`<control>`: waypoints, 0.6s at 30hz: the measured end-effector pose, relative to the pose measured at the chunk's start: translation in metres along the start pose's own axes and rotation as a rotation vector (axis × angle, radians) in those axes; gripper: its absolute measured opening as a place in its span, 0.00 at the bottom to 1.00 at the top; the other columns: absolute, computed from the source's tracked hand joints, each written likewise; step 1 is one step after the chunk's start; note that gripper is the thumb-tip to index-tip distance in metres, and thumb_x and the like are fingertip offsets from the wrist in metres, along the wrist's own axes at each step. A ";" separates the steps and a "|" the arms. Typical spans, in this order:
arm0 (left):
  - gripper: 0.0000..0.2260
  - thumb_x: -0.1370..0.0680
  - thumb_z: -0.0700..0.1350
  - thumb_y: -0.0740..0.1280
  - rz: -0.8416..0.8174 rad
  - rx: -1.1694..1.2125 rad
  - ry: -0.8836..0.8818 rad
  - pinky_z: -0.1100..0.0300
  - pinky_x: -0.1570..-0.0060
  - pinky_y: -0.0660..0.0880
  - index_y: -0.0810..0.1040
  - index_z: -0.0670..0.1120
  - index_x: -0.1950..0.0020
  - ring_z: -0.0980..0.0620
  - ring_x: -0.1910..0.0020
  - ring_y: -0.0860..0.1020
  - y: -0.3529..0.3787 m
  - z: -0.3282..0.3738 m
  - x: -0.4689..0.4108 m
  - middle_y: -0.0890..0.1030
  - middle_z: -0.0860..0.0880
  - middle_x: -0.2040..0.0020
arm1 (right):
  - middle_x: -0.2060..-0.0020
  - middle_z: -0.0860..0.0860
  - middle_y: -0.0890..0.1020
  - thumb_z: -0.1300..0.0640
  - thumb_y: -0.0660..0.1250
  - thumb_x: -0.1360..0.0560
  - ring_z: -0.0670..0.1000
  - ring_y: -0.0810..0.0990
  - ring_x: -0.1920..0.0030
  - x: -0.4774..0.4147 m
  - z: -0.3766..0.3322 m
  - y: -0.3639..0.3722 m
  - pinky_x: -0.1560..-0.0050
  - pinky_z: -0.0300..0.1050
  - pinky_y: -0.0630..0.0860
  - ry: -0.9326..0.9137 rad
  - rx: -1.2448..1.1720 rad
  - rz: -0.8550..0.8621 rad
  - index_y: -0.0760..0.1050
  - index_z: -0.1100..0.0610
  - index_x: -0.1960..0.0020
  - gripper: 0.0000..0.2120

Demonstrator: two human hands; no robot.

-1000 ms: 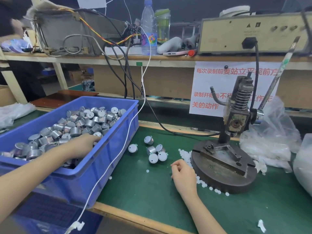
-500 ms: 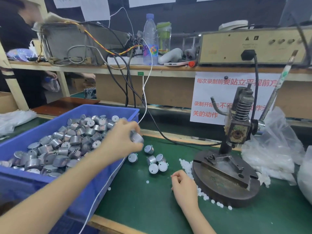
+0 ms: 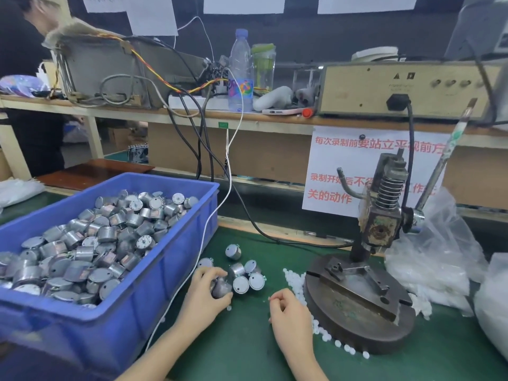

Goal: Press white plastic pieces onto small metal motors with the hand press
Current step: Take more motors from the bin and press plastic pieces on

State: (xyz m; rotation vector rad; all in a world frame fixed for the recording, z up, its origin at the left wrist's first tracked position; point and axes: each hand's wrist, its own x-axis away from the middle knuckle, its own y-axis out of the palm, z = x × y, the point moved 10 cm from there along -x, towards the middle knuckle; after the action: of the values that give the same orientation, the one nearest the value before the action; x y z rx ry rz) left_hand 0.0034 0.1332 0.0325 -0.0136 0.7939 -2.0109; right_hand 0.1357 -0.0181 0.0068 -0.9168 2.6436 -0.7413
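Note:
My left hand (image 3: 204, 294) grips a small metal motor (image 3: 221, 287) low over the green mat, beside a cluster of loose motors (image 3: 248, 279). My right hand (image 3: 288, 312) rests on the mat with fingers curled, apparently pinching a tiny white plastic piece at its fingertips. More white plastic pieces (image 3: 294, 280) lie scattered along the left edge of the hand press base (image 3: 357, 306). The press head with its spring (image 3: 384, 213) stands raised at the right, and its lever (image 3: 445, 158) points up and to the right.
A blue bin (image 3: 165, 259) full of motors sits at the left. A white cable (image 3: 209, 224) hangs over its right side. Clear plastic bags (image 3: 439, 257) lie right of the press. The shelf behind holds equipment, bottles and cables. A person stands far left.
My left hand took a motor out of the blue bin and carried it right and down to the cluster on the mat. My right hand has barely moved.

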 end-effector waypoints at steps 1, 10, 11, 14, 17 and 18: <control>0.17 0.31 0.38 0.73 -0.019 -0.029 0.032 0.78 0.50 0.63 0.75 0.51 0.46 0.54 0.47 0.73 0.003 -0.001 0.000 0.70 0.54 0.46 | 0.68 0.48 0.78 0.58 0.57 0.24 0.50 0.80 0.61 0.000 0.000 0.000 0.64 0.40 0.69 0.002 0.001 0.000 0.72 0.52 0.59 0.08; 0.32 0.22 0.54 0.60 -0.186 -0.619 0.206 0.58 0.28 0.42 0.46 0.53 0.24 0.54 0.25 0.46 0.027 0.007 -0.008 0.51 0.54 0.24 | 0.69 0.49 0.79 0.59 0.57 0.24 0.50 0.77 0.63 0.000 -0.001 -0.001 0.64 0.42 0.68 0.009 0.011 -0.001 0.71 0.50 0.59 0.08; 0.33 0.23 0.54 0.60 -0.208 -0.647 0.191 0.58 0.28 0.40 0.45 0.53 0.24 0.53 0.25 0.45 0.027 0.006 -0.009 0.48 0.53 0.23 | 0.69 0.49 0.79 0.59 0.57 0.24 0.50 0.77 0.62 0.000 -0.001 -0.001 0.64 0.42 0.68 0.010 0.010 -0.002 0.72 0.50 0.59 0.08; 0.34 0.24 0.54 0.61 -0.276 -0.712 0.140 0.55 0.28 0.40 0.45 0.52 0.23 0.52 0.25 0.42 0.028 0.006 -0.014 0.45 0.51 0.23 | 0.69 0.48 0.79 0.59 0.57 0.24 0.50 0.78 0.62 0.001 0.000 -0.001 0.65 0.41 0.68 0.024 -0.005 -0.003 0.71 0.50 0.60 0.09; 0.35 0.23 0.55 0.61 -0.337 -0.766 0.126 0.55 0.28 0.41 0.46 0.49 0.23 0.49 0.24 0.42 0.030 0.009 -0.015 0.44 0.48 0.23 | 0.68 0.50 0.80 0.59 0.57 0.24 0.51 0.78 0.62 0.002 0.001 -0.001 0.64 0.42 0.69 0.036 -0.021 -0.001 0.72 0.50 0.60 0.09; 0.35 0.23 0.55 0.62 -0.365 -0.767 0.125 0.55 0.28 0.41 0.46 0.49 0.23 0.49 0.24 0.43 0.030 0.012 -0.015 0.44 0.47 0.23 | 0.68 0.51 0.80 0.59 0.57 0.24 0.51 0.78 0.62 0.002 0.001 -0.001 0.63 0.42 0.69 0.037 -0.022 0.000 0.72 0.50 0.60 0.08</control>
State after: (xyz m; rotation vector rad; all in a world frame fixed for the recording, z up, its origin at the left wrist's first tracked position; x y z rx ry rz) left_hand 0.0381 0.1280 0.0300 -0.5085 1.6987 -1.9205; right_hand 0.1355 -0.0205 0.0064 -0.9170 2.6889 -0.7375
